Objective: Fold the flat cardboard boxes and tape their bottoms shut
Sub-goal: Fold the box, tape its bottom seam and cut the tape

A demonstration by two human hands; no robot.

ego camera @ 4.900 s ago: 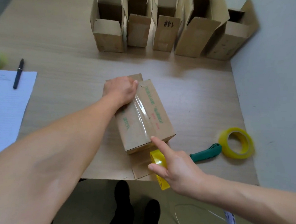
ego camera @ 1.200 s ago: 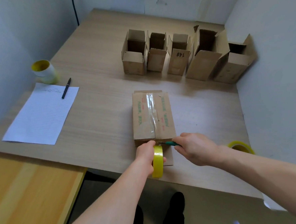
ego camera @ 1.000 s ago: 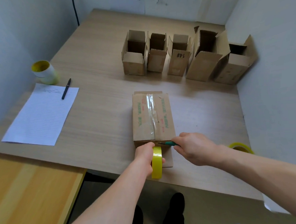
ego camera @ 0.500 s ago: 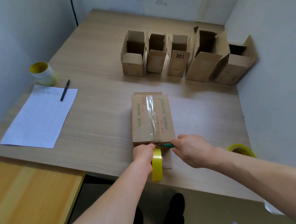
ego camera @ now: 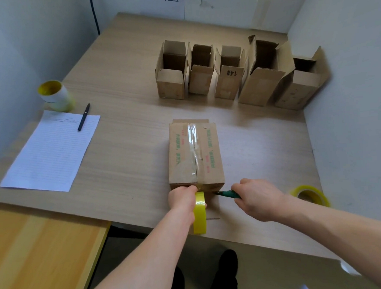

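A folded cardboard box (ego camera: 194, 153) lies bottom-up on the wooden table (ego camera: 123, 148), with a strip of clear tape running along its centre seam. At the box's near end my left hand (ego camera: 182, 198) grips a yellow tape roll (ego camera: 199, 212) held upright against the box face. To its right my right hand (ego camera: 257, 198) grips a green-handled cutter (ego camera: 227, 194). The cutter's tip touches the near lower right corner of the box, beside the tape.
Several folded open boxes (ego camera: 232, 72) stand in a row at the back. A second yellow tape roll (ego camera: 309, 195) lies at the right. A lined sheet (ego camera: 49, 150) with a pen (ego camera: 83, 117) and a cup-like roll (ego camera: 53, 94) sit left. A lower yellow surface (ego camera: 35, 254) adjoins the near-left edge.
Since 4.9 s ago the tape roll passed from right hand to left and my right hand took up the cutter. Over the last second the cutter's tip slid right along the box's near edge.
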